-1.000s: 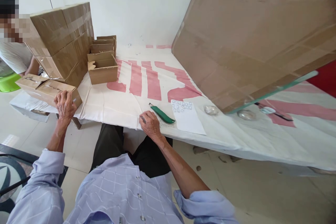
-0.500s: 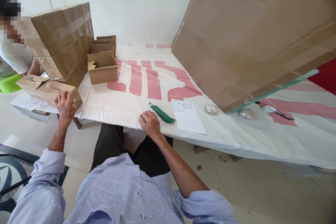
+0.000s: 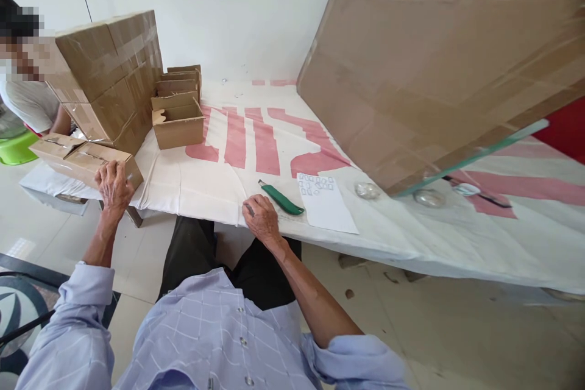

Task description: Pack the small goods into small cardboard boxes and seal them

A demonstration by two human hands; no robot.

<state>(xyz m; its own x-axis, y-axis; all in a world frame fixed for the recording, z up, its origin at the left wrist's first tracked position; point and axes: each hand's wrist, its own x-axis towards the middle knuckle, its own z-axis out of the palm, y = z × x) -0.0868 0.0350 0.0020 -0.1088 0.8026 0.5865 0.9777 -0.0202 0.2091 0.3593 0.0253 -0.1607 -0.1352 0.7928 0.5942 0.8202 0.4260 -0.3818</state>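
Note:
My left hand (image 3: 113, 185) rests with curled fingers on the near corner of a flat cardboard box (image 3: 77, 157) at the table's left end. My right hand (image 3: 259, 217) lies at the table's front edge, fingers curled onto the white cloth (image 3: 219, 183); I cannot make out anything in it. A green utility knife (image 3: 281, 198) lies just right of that hand. Beside the knife is a white sheet of small stickers (image 3: 325, 202).
A tall taped carton (image 3: 109, 73) and a row of small open boxes (image 3: 178, 116) stand at the back left. A big cardboard sheet (image 3: 439, 73) on a glass pane (image 3: 475, 158) leans over the right side. Another person (image 3: 27, 97) sits at far left. Two small clear pieces (image 3: 368, 190) lie under the pane.

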